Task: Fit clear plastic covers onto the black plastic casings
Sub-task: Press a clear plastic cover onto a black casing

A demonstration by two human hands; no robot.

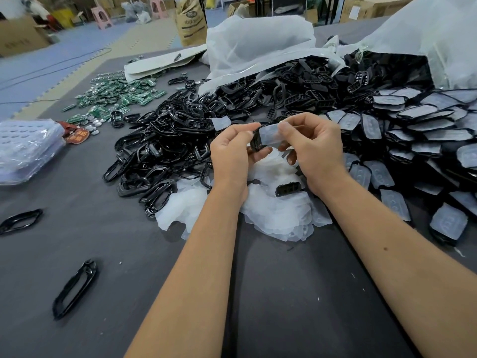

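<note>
Here: left hand (233, 148) grip pinches black casing (256, 141); right hand (313, 146) grip pinches clear cover (271, 135).

Head camera looking forward and down

It is sitting close above the bench (77, 228), facing the far heaps, with both forearms reaching in from the bottom edge; no second view is sharing it.

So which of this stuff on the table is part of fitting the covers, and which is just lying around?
Job: casing and cover in both hands' grip; clear covers pile; black casings heap; finished pieces.
Lying about: green circuit boards; black frames; tray stack.
</note>
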